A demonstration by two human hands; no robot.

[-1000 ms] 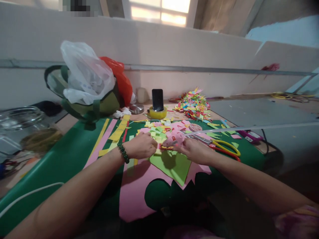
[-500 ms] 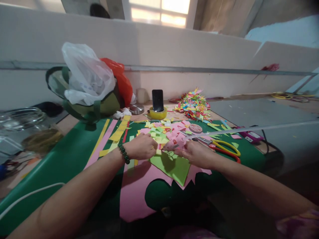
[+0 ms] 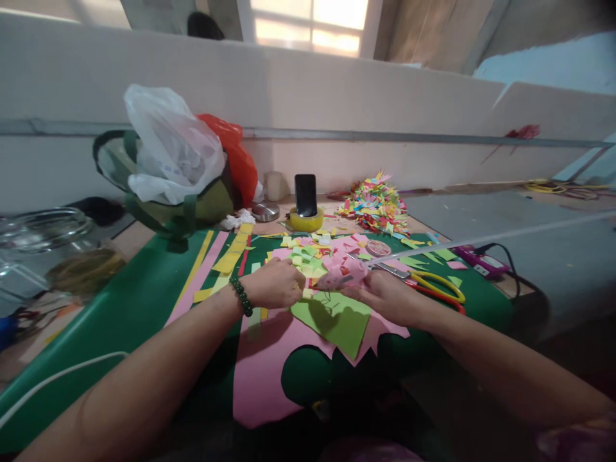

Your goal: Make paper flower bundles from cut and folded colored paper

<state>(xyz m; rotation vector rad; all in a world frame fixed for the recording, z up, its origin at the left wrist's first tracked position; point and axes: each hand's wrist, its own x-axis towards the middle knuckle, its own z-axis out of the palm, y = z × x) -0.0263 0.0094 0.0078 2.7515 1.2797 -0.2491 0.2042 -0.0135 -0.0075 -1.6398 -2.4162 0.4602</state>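
My right hand [image 3: 385, 295] is wrapped round a small pink patterned glue gun [image 3: 342, 274], its nozzle pointing left. A long translucent glue stick [image 3: 462, 241] runs from its back to the right. My left hand [image 3: 278, 282], with a green bead bracelet on the wrist, is closed in a pinch close to the nozzle. Small yellow and red paper bits lie at its fingertips; what it grips, if anything, is hidden. Below both hands, a lime green sheet [image 3: 332, 321] overlaps a pink sheet [image 3: 262, 366] with round cut-outs. Small paper pieces [image 3: 305, 256] are heaped just beyond the fingers.
Scissors [image 3: 436, 285] with yellow and red handles lie right of my right hand. A phone [image 3: 306, 194] stands in a yellow tape roll [image 3: 307, 220]. Behind are a colourful paper-strip pile [image 3: 373, 202] and a green bag [image 3: 206, 202]. Yellow strips [image 3: 234, 250] lie left.
The glue gun and my right hand have shifted very slightly to the right. The long glue stick has tilted up a little at its far end. My left hand stays in its pinch.
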